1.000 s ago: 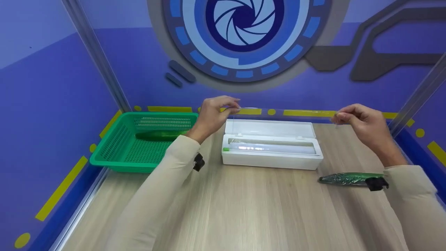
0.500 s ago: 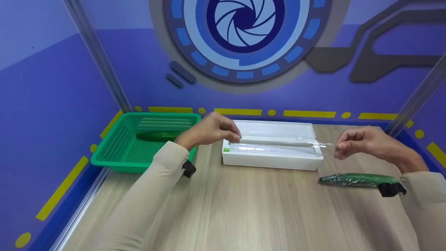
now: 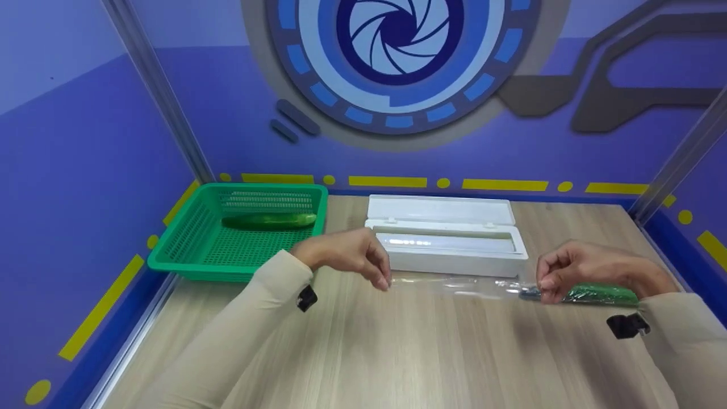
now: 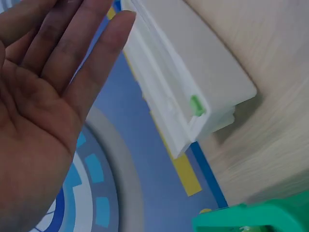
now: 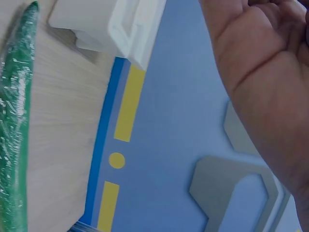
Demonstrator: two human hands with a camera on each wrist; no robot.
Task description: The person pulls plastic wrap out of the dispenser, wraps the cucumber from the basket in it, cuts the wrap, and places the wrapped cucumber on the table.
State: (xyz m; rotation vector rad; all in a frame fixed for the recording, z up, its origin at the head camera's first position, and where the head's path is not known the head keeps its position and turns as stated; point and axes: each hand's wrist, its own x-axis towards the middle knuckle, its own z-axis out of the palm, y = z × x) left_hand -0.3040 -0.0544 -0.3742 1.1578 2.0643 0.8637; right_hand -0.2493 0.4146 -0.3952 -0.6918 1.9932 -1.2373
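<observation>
A clear sheet of cling film [image 3: 454, 284] stretches between both hands in the head view, low in front of the white dispenser box [image 3: 454, 262]. My left hand [image 3: 353, 257] pinches its left end between thumb and fingers. At the other end, my right hand [image 3: 593, 270] pinches the film. Behind the right hand lies a film-wrapped cucumber [image 3: 605, 294], partly covered by that hand; the right wrist view also shows the wrapped cucumber [image 5: 14, 116]. The box lid stands open, showing a film roll [image 3: 448, 243] inside. Fingertips are out of sight in both wrist views.
A green basket [image 3: 162, 264] stands at the left with an unwrapped cucumber [image 3: 270, 221] in it. A green slider [image 4: 197, 105] sits at the box's end in the left wrist view. The patterned wall [image 3: 454, 153] closes off the table's back.
Both hands have come down and nearer from above the box, bringing the cling film in front of it. The basket, box and wrapped cucumber have stayed put.
</observation>
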